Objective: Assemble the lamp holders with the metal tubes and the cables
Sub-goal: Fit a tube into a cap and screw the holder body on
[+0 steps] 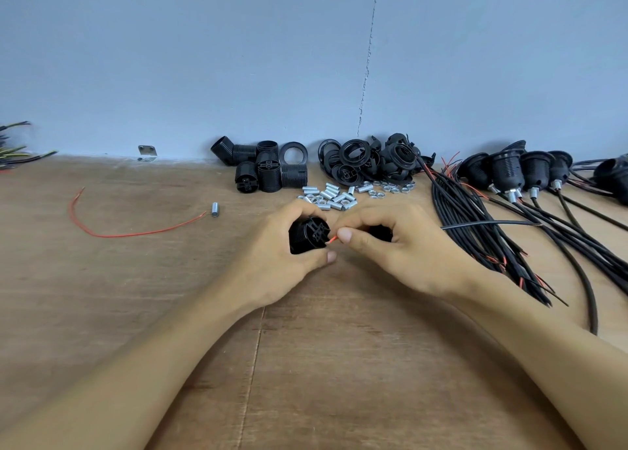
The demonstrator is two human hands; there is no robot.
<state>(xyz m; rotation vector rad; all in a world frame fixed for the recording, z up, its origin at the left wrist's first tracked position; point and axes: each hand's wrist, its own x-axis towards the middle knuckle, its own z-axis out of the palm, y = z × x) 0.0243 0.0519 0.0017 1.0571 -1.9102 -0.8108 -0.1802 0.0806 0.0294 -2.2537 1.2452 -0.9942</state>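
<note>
My left hand (289, 256) grips a black threaded lamp holder body (307, 235) just above the wooden table, its terminal end turned to the right. My right hand (384, 242) pinches a red wire end (331, 240) between thumb and forefinger, its tip touching the holder's terminal face. A black part (380, 232) shows inside my right palm, mostly hidden. A black cable (492, 224) runs off to the right from behind that hand.
Along the wall lie black holder bodies (268, 169), a heap of black rings and caps (370, 162), and metal tubes and nuts (339, 194). A bundle of black cables (482, 232) and assembled holders (509, 174) lie right. A loose red wire (112, 234) and one tube (214, 209) lie left.
</note>
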